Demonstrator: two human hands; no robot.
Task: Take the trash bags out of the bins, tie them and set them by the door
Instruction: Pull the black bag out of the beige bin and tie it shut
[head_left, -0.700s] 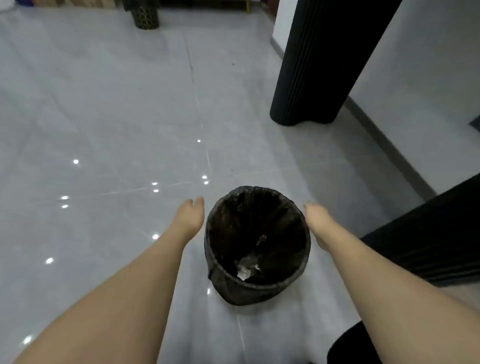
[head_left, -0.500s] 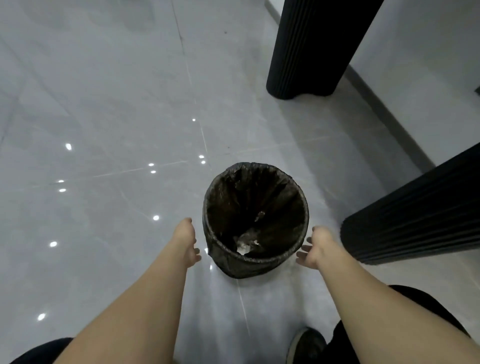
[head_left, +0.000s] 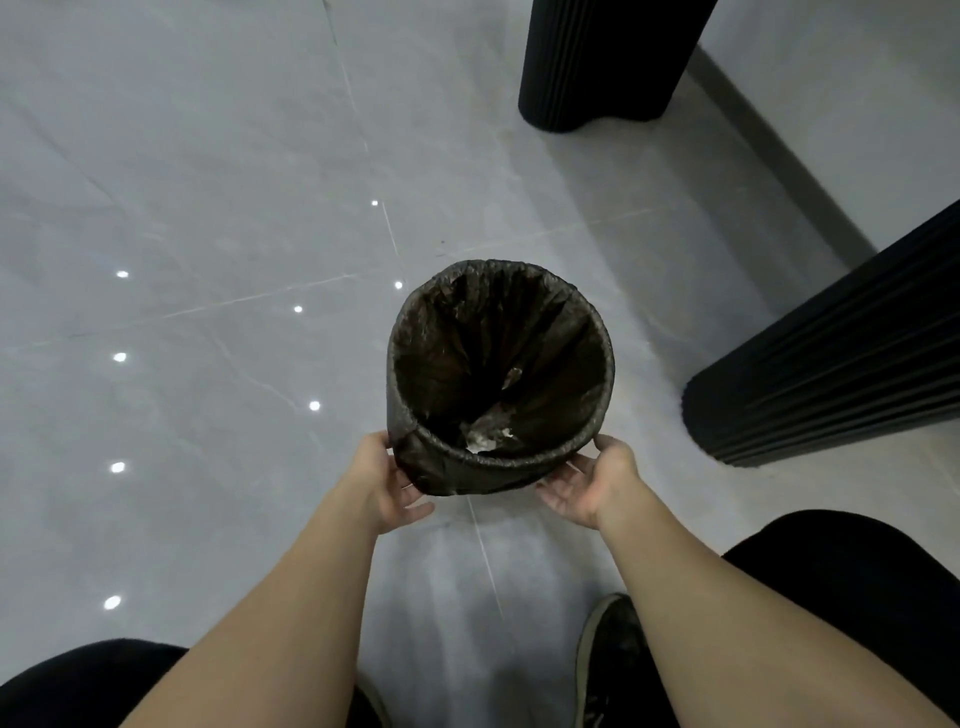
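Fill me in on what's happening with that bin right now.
A person is crouched over a small round bin lined with a dark trash bag. The left hand and right hand are at its near sides, fingers spread, at or just touching the wall. The bag is folded over the rim, not yet pulled out. A little crumpled paper lies at the bottom.
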